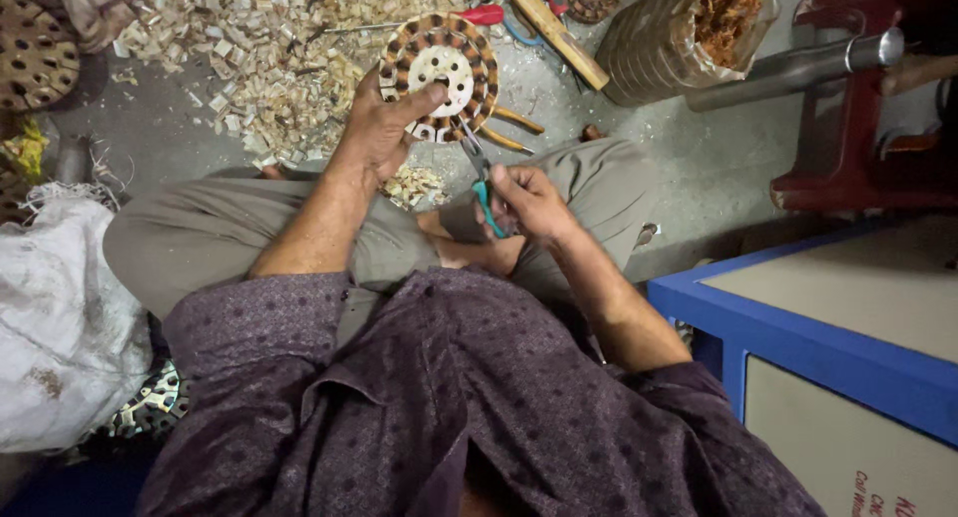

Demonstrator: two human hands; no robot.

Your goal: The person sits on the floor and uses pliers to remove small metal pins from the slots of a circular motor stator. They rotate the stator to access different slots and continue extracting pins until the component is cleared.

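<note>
Stator (439, 73) in left hand (384, 128), right hand (529, 203) w/ pliers (479, 173)

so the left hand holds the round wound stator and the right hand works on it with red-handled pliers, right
Not quite: in the head view the pliers in the right hand have teal handles, not red. The left hand does hold the round stator.
</note>
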